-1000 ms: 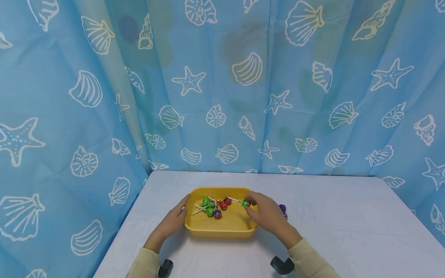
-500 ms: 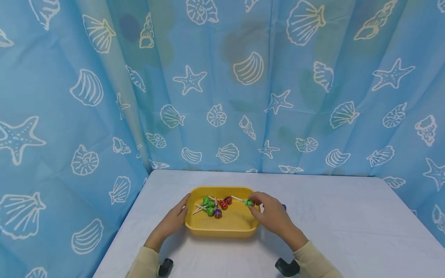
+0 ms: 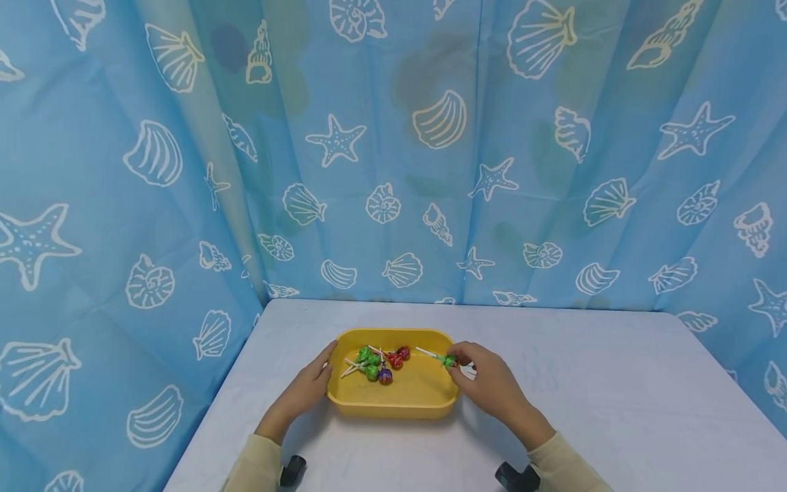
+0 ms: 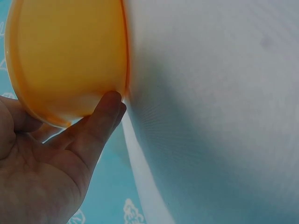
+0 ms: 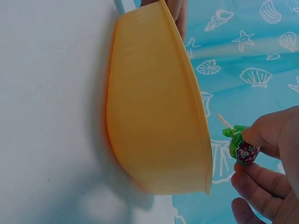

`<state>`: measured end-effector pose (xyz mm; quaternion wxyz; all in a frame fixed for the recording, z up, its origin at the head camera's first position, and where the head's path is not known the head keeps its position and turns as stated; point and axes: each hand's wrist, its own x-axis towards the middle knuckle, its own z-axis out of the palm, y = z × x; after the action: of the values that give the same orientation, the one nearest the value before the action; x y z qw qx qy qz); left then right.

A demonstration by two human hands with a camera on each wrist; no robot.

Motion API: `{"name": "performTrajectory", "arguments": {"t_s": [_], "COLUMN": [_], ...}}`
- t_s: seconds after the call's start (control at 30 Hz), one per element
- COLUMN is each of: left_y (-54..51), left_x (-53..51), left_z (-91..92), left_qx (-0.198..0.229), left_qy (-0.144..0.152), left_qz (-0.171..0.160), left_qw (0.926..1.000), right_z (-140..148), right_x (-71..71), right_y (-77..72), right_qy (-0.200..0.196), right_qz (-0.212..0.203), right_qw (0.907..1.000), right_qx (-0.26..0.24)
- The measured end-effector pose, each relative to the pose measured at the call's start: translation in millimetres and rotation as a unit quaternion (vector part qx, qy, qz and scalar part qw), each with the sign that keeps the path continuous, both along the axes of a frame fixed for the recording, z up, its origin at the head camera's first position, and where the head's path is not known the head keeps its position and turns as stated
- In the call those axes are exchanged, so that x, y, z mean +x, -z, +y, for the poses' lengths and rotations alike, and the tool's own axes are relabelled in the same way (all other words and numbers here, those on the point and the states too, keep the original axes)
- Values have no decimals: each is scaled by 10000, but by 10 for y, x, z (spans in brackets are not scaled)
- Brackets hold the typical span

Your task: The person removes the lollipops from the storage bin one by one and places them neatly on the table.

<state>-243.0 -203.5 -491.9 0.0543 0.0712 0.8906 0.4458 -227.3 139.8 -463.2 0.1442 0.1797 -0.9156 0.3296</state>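
Note:
A yellow plastic tray (image 3: pixel 393 412) sits on the table, with several wrapped lollipops lying toward its left side. Among these are green lollipops (image 3: pixel 371 373), red lollipops (image 3: pixel 396 361) and a purple one (image 3: pixel 385 376). My left hand (image 3: pixel 305 388) holds the tray's left end; in the left wrist view its fingers press the outer wall below the rim. Over the tray's right end, my right hand (image 3: pixel 492 383) pinches a green-wrapped lollipop (image 5: pixel 243 147) by its head between thumb and fingers. Its white stick points left. Something white shows beneath this hand, too small to tell.
The tray stands on a white-covered table (image 3: pixel 615 383). A blue curtain (image 3: pixel 393 157) with shell and starfish prints hangs behind and at both sides. Black devices (image 3: pixel 293 471) are at the wrists.
My right hand has shifted slightly right with the green lollipop. Purple lollipops that showed to the right of this hand are now hidden behind it. The left hand stays in place on the tray.

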Motion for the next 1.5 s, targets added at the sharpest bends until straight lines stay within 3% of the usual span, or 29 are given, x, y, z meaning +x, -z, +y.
{"name": "performTrajectory", "arguments": {"t_s": [0.5,0.87,1.13,1.5], "left_y": [3,23,-21,-2], "left_x": [12,16,26,6], "left_z": [-5,-3,2,-10], "left_qx": [-13,71,30,35], "left_qy": [14,28,10,42], "left_qz": [-4,-37,21,39], "left_qw": [10000,10000,10000,10000], "right_z": [134,335,416,514], "right_x": [73,106,124,157], "right_y": [59,85,90,120], "right_qy": [248,132,296,389], "right_qz": [-132,-61,-117,-130], "right_qw": [9993,9980,9983,9978], "right_qx": [-255,-617,-480,-515]}}
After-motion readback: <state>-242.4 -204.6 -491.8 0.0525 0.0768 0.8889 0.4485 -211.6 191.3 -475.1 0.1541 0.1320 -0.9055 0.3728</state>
